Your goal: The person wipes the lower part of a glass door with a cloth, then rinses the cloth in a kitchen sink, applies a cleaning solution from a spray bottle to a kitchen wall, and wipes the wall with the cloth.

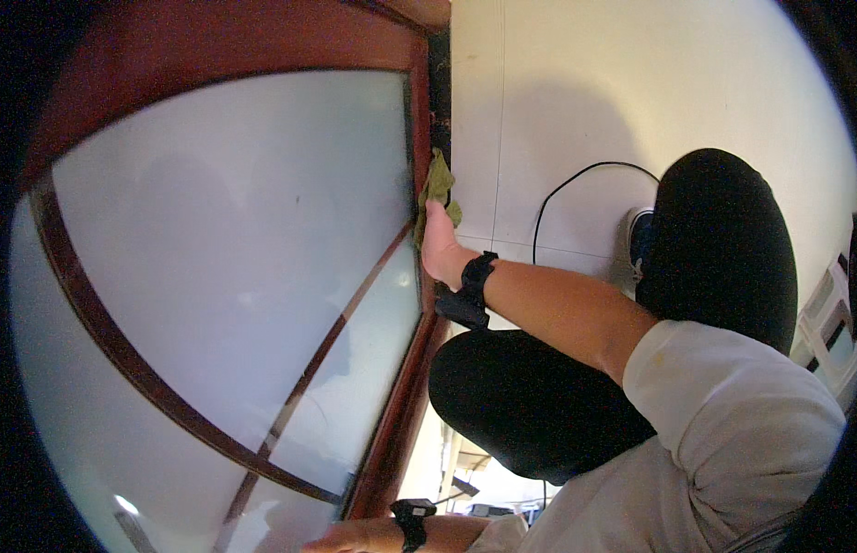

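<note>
My right hand presses a green cloth along the edge of a reddish-brown wooden frame, beside a dark strip between frame and floor. The fingers are mostly hidden by the hand and cloth. Frosted-looking glass panes fill the frame, crossed by brown bars. At the bottom edge of the view, my left hand is beside the frame and glass. Its fingers are cut off by the picture's rim, so its grip does not show. Both wrists wear black strapped devices.
Pale floor tiles spread to the right of the frame. A black cable curves over them towards my shoe. My bent knees in black trousers are close to the frame. White plastic furniture or a rack stands at the right rim.
</note>
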Demonstrator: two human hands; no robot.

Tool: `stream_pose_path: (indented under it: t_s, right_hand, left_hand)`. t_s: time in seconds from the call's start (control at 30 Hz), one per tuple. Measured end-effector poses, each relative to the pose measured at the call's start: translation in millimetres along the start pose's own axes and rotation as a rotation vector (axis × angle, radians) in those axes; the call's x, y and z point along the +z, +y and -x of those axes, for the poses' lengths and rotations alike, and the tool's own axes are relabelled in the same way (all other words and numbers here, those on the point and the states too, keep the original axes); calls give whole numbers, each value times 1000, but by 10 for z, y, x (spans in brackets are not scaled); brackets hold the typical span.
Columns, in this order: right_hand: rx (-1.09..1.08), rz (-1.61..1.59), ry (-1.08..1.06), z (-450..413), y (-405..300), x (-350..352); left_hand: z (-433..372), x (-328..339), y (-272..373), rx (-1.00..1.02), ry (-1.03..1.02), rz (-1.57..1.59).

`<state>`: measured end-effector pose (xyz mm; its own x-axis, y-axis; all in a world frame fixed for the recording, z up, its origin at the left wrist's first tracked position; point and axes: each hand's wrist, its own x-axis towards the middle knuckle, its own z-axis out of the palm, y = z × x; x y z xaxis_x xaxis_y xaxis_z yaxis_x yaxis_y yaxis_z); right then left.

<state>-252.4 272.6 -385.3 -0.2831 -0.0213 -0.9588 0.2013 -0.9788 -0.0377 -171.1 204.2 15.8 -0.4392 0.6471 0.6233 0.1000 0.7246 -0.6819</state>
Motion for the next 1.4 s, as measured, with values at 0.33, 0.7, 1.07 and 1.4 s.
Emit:
stream_pose_path:
  t_s: [0.33, 0.7, 1.07, 1.4]
  right_hand:
    - [404, 58, -30, -451, 748, -794]
    - [435, 228, -70, -397, 809, -892]
    - [461, 474, -83, 90, 634, -326]
    - [381, 101, -325, 403, 255, -51]
  left_hand:
    - [381, -85, 388, 30, -87, 378]
    - [1357, -337, 928, -239, -545, 458]
    - [1158, 88, 1000, -239, -560, 567]
    - [1703, 412, 1100, -371, -811, 1262]
